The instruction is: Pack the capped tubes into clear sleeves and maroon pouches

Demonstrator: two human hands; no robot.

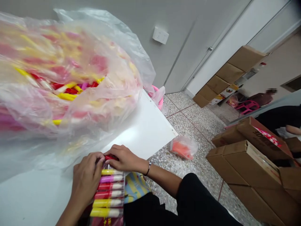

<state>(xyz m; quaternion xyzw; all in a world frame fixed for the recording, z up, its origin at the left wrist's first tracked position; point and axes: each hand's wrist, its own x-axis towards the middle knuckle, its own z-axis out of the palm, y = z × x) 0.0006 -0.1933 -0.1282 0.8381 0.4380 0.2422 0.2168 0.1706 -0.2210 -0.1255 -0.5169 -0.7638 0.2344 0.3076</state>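
Observation:
A clear plastic pack (110, 194) holds a row of pen-like sticks in yellow, pink and red, each with a white end. It lies at the near edge of the white table. My left hand (87, 175) is closed along the pack's left side, its thumb and fingertips near the top end. At that top end, my right hand (125, 158) has its fingers closed around a red stick (110, 157), partly hidden by the fingers. Beyond both hands, a large clear plastic bag (113, 103) bulges with many loose sticks of the same colours.
The white table's corner (164, 135) points to the right. On the speckled floor lie a plastic bag with orange contents (183, 148) and a pink basket (161, 102). Cardboard boxes (244, 163) stand at right, near a person in black (279, 117). Another person sits farther back.

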